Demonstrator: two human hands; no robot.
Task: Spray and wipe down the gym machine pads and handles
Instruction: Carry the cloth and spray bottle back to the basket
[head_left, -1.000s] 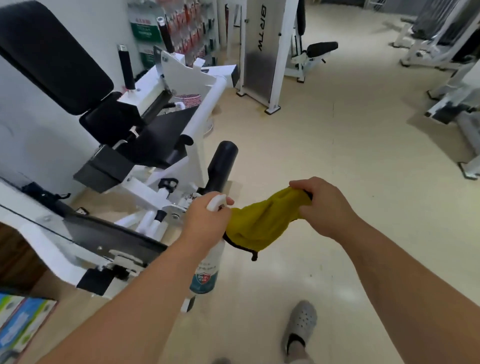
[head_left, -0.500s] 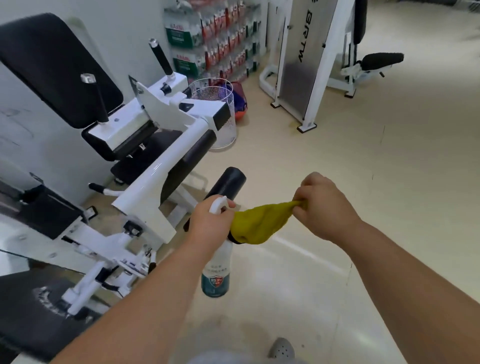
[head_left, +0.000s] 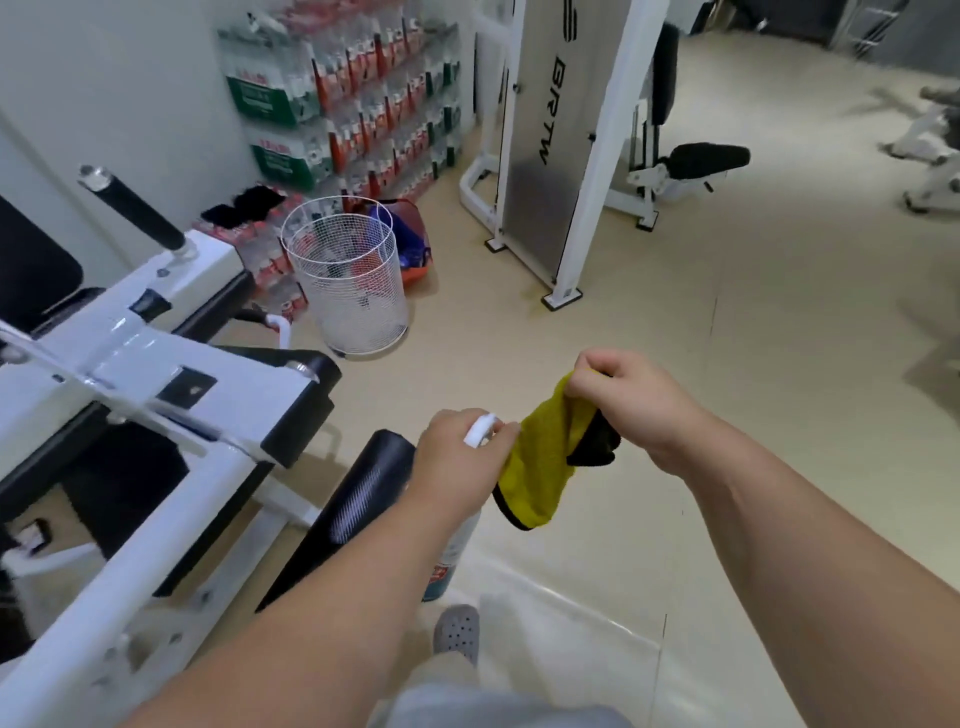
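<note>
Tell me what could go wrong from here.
1. The left hand grips the white plastic spray bottle over the glossy beige floor; mist that misses the yellow fluffy cloth could wet it near the grey perforated clog, perhaps making it slippery.
2. The right hand holds the cloth only by its upper end, so it might drop.
</note>
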